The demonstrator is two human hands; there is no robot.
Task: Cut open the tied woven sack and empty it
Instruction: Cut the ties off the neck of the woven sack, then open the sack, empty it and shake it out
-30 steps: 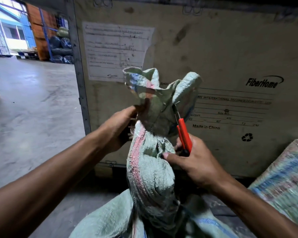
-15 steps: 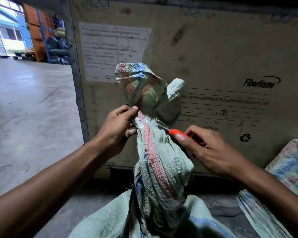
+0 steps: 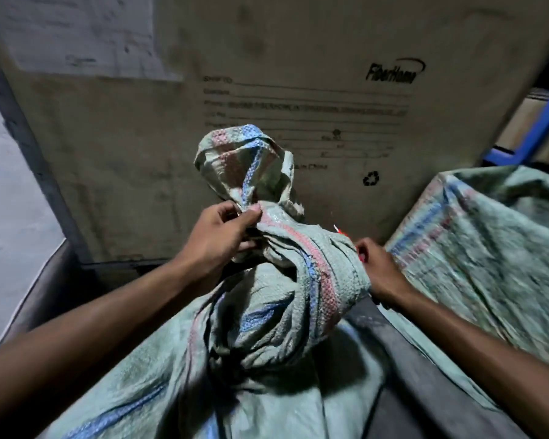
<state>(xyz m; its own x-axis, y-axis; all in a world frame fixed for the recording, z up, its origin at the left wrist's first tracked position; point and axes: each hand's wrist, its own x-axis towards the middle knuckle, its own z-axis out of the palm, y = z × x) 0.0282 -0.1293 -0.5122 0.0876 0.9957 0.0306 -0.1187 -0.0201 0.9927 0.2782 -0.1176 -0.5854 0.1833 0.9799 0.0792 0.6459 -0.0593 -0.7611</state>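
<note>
**Sack neck pinched, cutter at its right side**

The sack (image 3: 276, 312) fills the middle and lower frame, pale green weave with red and blue stripes, its body spreading toward 6 o'clock. Its neck is bunched tight near the centre, and the loose top flares above the tie toward 12 o'clock, folded over on itself.

The left hand (image 3: 216, 232) comes in from 8 o'clock. Its thumb and fingers are pressed together on the neck, right at the tie, on the neck's 9 o'clock side.

The right hand (image 3: 381, 267) enters from 4 o'clock and sits against the sack's shoulder at 3 o'clock from the neck. It is curled closed around a cutter (image 3: 343, 231), of which only a small red part and a pale tip show above the knuckles, toward 11 o'clock from the hand. Whether the tip touches the weave cannot be told; that area is blurred.

Behind the sack, at 12 o'clock, stands a large brown carton (image 3: 298, 58) printed "FiberHome". A second sack (image 3: 488, 248) of the same weave lies at 3 o'clock, just beside the right hand.
</note>
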